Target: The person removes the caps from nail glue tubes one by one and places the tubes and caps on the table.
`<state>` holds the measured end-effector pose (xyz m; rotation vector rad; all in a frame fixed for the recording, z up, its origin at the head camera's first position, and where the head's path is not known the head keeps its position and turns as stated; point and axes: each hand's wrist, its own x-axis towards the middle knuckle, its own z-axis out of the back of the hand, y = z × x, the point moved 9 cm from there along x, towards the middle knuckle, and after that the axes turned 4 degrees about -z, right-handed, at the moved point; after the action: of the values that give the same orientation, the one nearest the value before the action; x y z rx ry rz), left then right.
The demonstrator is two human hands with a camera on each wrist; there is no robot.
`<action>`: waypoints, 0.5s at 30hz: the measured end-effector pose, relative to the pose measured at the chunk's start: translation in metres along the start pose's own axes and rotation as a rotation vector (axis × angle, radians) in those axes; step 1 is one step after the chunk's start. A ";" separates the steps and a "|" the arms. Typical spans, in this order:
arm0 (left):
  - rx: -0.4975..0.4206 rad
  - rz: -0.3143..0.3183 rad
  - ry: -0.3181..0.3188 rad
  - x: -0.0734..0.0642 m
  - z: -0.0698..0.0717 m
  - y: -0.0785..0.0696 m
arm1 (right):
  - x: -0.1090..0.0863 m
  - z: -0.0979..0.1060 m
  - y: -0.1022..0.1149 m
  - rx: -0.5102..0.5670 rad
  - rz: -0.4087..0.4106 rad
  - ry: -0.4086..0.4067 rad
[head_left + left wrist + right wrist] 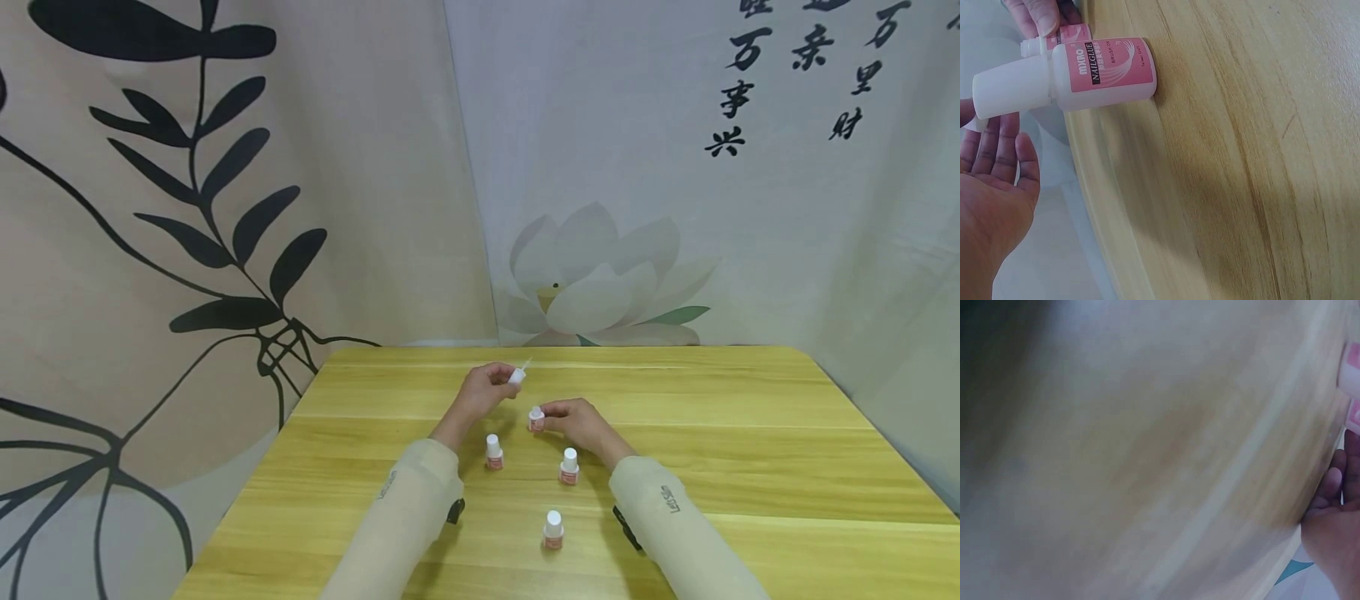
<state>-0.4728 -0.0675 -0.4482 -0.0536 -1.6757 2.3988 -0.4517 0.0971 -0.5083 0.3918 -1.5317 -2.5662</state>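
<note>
Toward the far side of the table, my left hand (487,390) pinches a white brush cap (517,377), its thin brush pointing up and to the right. Just right of it, my right hand (581,422) holds a small opened nail glue bottle (536,419) between thumb and fingers, upright at the tabletop. In the left wrist view a capped nail glue bottle (1107,72) with a pink label hides part of the left hand (997,206). Bottles show only partly at the edge of the right wrist view, beside the right hand (1335,531).
Three capped nail glue bottles stand nearer to me on the wooden table (720,475): one at left (493,452), one at right (569,467) and one in front (552,531). A printed cloth backdrop (390,167) hangs behind the table's far edge.
</note>
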 end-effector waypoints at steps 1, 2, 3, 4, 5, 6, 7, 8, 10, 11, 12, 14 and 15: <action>-0.004 0.003 -0.001 0.000 0.000 0.000 | 0.000 0.000 0.000 -0.001 0.001 -0.001; -0.004 0.005 -0.002 0.000 0.000 0.000 | 0.000 0.000 0.000 -0.001 0.002 -0.002; -0.005 0.005 -0.003 0.000 0.000 0.000 | 0.000 0.000 0.000 -0.001 0.003 -0.002; -0.001 0.005 -0.004 0.000 0.000 0.000 | 0.000 0.000 0.000 -0.002 0.003 -0.003; 0.002 0.005 -0.005 0.000 0.000 0.001 | 0.000 0.000 0.000 -0.002 0.003 -0.003; 0.000 0.005 -0.005 0.000 0.000 0.001 | 0.000 0.000 0.000 0.000 0.004 -0.003; 0.000 0.004 -0.005 0.000 0.000 0.001 | 0.000 0.000 0.000 0.002 0.005 -0.003; -0.001 0.002 -0.006 0.001 0.000 0.001 | 0.000 0.000 0.000 0.004 0.005 -0.003; -0.004 -0.004 -0.004 0.001 -0.001 0.001 | -0.001 0.000 0.000 0.009 0.004 -0.003; -0.001 -0.007 -0.004 0.001 -0.001 0.001 | -0.001 0.000 0.001 0.011 0.005 -0.003; 0.007 -0.012 -0.004 0.001 -0.001 0.001 | -0.001 0.000 0.001 0.010 0.006 -0.003; 0.029 -0.022 -0.007 0.001 0.000 0.000 | -0.001 0.000 0.001 0.007 0.007 -0.004; 0.038 -0.024 -0.009 0.001 0.001 0.000 | -0.001 0.000 0.001 0.005 0.008 -0.004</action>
<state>-0.4738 -0.0683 -0.4480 -0.0168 -1.6239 2.4158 -0.4510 0.0970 -0.5069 0.3802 -1.5389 -2.5591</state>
